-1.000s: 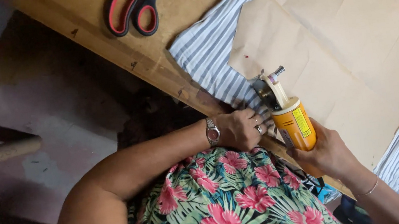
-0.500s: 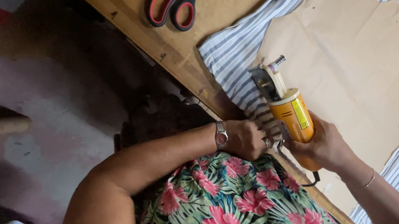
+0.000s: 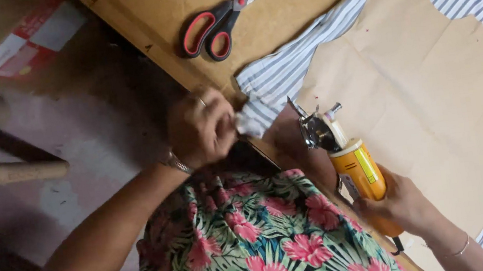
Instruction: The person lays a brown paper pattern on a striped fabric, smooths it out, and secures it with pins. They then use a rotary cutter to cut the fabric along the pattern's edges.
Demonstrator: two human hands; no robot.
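Observation:
My right hand (image 3: 401, 203) grips the orange-yellow body of a small electric rotary fabric cutter (image 3: 343, 153), its blade at the edge of a brown paper pattern (image 3: 430, 104). The pattern lies on blue-and-white striped fabric (image 3: 283, 77) spread over a wooden table (image 3: 175, 7). My left hand (image 3: 200, 128) is lifted at the table's edge and pinches a bunched corner of the striped fabric. A watch sits on my left wrist. My floral dress (image 3: 255, 239) fills the lower middle of the view.
Red-and-black-handled scissors (image 3: 221, 25) lie on the bare wood beyond the fabric. A cardboard box (image 3: 11, 41) and a wooden bar (image 3: 4, 175) are on the floor to the left. The cutter's cord hangs below my right hand.
My left hand has risen from beside the cutter to the table's edge and has taken hold of the fabric corner. The right hand still grips the cutter. The view has shifted.

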